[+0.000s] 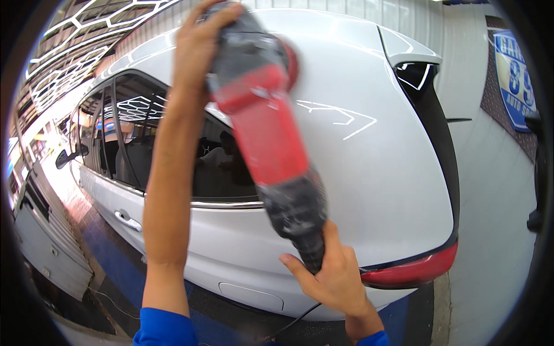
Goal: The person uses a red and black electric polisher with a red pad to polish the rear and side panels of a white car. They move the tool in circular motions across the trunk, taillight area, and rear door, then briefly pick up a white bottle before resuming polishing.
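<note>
A red and black car polisher [271, 135] slants across the middle of the view, held in both hands. My left hand [202, 43] grips its black head at the top, arm stretched far forward. At the lower end, my right hand [334, 274] holds the rear of the body by the cord, with the thumb spread to the left. The red pad [290, 60] shows at the head's right side, against or close to the silver car's rear side panel [358, 167]; contact cannot be made out. The head and left hand are slightly blurred.
Dark side windows [138, 132] and a door handle [128, 221] lie to the left. A red tail light [412, 265] sits low at right, below a black rear spoiler [415, 75]. The power cord [294, 323] hangs below. A sign [513, 81] is on the right wall.
</note>
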The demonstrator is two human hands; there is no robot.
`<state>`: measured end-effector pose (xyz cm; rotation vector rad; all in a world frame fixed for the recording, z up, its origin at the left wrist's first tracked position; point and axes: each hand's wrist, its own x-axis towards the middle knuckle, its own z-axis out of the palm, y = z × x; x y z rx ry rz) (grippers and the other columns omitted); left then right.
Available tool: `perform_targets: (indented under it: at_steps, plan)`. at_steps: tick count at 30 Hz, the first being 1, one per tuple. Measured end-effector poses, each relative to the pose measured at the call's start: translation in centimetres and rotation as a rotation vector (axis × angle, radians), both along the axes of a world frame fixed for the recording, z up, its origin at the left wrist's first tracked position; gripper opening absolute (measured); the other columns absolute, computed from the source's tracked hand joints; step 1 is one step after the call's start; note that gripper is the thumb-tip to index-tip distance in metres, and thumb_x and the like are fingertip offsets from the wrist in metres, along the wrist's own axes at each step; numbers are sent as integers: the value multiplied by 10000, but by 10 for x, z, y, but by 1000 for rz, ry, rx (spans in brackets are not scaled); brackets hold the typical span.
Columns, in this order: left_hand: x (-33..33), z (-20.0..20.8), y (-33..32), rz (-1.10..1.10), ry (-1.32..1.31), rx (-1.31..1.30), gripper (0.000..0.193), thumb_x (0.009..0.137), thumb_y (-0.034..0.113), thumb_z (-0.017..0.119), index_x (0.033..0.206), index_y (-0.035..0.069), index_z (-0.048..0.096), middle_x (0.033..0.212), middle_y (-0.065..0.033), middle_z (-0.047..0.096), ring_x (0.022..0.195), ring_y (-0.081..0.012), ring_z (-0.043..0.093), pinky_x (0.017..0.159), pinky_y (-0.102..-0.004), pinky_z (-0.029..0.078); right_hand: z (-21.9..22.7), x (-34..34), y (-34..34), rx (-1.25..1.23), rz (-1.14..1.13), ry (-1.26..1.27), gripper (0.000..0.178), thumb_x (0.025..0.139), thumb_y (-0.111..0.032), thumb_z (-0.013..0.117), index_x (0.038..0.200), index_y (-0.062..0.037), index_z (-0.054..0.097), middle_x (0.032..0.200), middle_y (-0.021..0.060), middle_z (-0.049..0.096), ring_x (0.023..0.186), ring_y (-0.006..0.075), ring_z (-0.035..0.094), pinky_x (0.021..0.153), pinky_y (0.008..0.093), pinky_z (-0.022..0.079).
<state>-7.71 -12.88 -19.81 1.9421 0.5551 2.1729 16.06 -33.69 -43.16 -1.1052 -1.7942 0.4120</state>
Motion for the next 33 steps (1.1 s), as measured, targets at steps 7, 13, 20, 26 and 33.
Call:
perform_targets:
  at_steps: [7, 13, 20, 26, 33]
  plan:
    - [-63, 33, 33, -219, -90, -102, 416, 972, 203, 745, 1349, 43, 673, 1224, -75, 710, 1090, -157, 697, 936, -299, 572, 40, -21, 23, 30, 214, 94, 942, 925, -172, 806, 1629, 0, 205, 1185, 243, 710, 1011, 366, 743, 897, 413, 544]
    - [5, 37, 13, -305, 7, -152, 293, 963, 206, 719, 1199, 39, 669, 986, -36, 661, 835, -137, 660, 737, -290, 563, 23, -17, 16, 107, 214, 205, 950, 942, -130, 773, 1656, -10, 159, 1244, 243, 681, 1057, 348, 720, 939, 394, 532]
    - [108, 46, -3, -407, 97, -92, 351, 956, 210, 713, 1235, 7, 644, 1047, -91, 657, 892, -165, 649, 791, -305, 562, 15, 28, -5, 105, 82, 225, 979, 956, -169, 758, 1654, 45, 106, 1508, 380, 470, 1158, 472, 680, 945, 440, 548]
    - [154, 85, 16, -476, 217, -101, 236, 944, 173, 725, 1106, 2, 719, 986, -90, 698, 890, -167, 662, 781, -357, 580, 43, 45, -8, 51, 6, 459, 939, 921, -139, 788, 1645, 20, 211, 1113, 113, 573, 823, 134, 565, 726, 281, 491]
    - [97, 116, 58, -517, 145, -248, 141, 972, 180, 679, 974, 40, 694, 880, -110, 714, 731, -218, 695, 714, -398, 605, 79, 22, 8, 103, 101, 473, 959, 844, -148, 823, 1636, -24, 297, 927, 60, 598, 610, 66, 546, 516, 216, 430]
